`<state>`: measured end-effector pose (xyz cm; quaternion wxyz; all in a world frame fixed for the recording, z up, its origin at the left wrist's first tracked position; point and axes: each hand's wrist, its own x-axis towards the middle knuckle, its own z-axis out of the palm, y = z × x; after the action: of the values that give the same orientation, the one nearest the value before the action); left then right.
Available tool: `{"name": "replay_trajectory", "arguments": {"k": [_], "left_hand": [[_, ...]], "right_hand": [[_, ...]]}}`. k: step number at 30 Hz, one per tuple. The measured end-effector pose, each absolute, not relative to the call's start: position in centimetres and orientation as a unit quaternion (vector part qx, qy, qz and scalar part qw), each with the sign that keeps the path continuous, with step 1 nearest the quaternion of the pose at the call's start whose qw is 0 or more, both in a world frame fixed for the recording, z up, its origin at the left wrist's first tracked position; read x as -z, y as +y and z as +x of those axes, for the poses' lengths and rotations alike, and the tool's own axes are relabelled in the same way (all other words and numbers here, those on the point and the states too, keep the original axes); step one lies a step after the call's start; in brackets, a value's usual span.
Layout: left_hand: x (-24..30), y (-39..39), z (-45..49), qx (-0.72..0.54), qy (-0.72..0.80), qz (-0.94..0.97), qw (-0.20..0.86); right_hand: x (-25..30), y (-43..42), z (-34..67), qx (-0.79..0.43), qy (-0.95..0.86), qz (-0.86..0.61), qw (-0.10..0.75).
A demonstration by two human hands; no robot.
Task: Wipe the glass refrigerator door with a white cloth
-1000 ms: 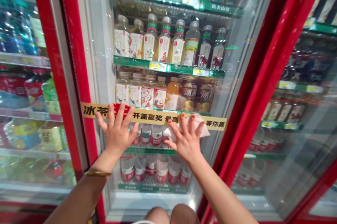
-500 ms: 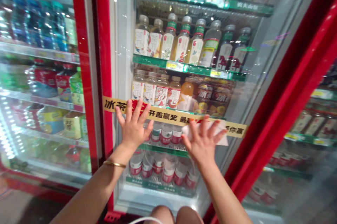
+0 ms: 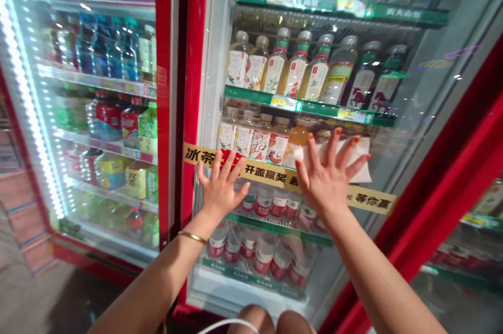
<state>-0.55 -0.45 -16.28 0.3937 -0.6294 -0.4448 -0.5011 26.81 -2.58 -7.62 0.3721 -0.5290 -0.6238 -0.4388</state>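
My left hand [image 3: 220, 187] lies with fingers spread against the glass door [image 3: 408, 151] of a red-framed drinks fridge. Its fingertips overlap the left part of a yellow strip [image 3: 265, 173] with dark and red characters. My right hand [image 3: 328, 179] is flat and open over a white sheet [image 3: 362, 158], perhaps a tissue or cloth, which sits between it and the glass. Most of that sheet is hidden by the hand; its right side sticks out past the fingers, just above the strip. A gold bangle [image 3: 192, 237] circles my left wrist.
Behind the glass, bottles [image 3: 296, 69] stand in rows on green-edged shelves [image 3: 306, 105]. A second lit fridge of drinks [image 3: 108, 117] is at left. The thick red door frame [image 3: 436, 187] slants along the right. My knees [image 3: 257, 318] and a white cord [image 3: 231, 322] show below.
My right hand has moved up the glass with the white sheet, from over the strip to mostly above it. My left hand stays near the strip's left part. The view has shifted left.
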Motion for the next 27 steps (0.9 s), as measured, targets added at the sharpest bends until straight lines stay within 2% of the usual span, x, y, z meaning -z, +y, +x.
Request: {"name": "replay_trajectory", "arguments": {"k": [2, 6, 8, 14, 16, 19, 22, 27], "left_hand": [[16.5, -0.2, -0.8, 0.512, -0.443, -0.629, 0.383], [16.8, 0.1, -1.0, 0.541, -0.409, -0.633, 0.374], [16.9, 0.3, -1.0, 0.545, -0.405, -0.632, 0.373], [17.0, 0.4, -0.9, 0.535, -0.423, -0.625, 0.379], [16.9, 0.3, -1.1, 0.536, -0.415, -0.624, 0.388], [16.7, 0.1, -1.3, 0.539, -0.406, -0.626, 0.391], [16.7, 0.3, -1.3, 0.541, -0.411, -0.632, 0.374], [17.1, 0.5, -1.1, 0.541, -0.434, -0.631, 0.347]], "right_hand": [[5.9, -2.5, 24.8, 0.431, -0.617, -0.533, 0.387], [8.0, -2.6, 21.5, 0.455, -0.760, -0.386, 0.258], [9.5, -2.7, 22.4, 0.467, -0.789, -0.327, 0.231], [7.2, -2.1, 25.4, 0.458, -0.616, -0.474, 0.431], [7.9, -2.0, 23.3, 0.465, -0.621, -0.464, 0.427], [12.0, -2.4, 21.0, 0.514, -0.701, -0.356, 0.344], [16.7, -3.3, 24.0, 0.525, -0.719, -0.338, 0.306], [18.9, -3.9, 32.4, 0.436, -0.554, -0.535, 0.466]]}}
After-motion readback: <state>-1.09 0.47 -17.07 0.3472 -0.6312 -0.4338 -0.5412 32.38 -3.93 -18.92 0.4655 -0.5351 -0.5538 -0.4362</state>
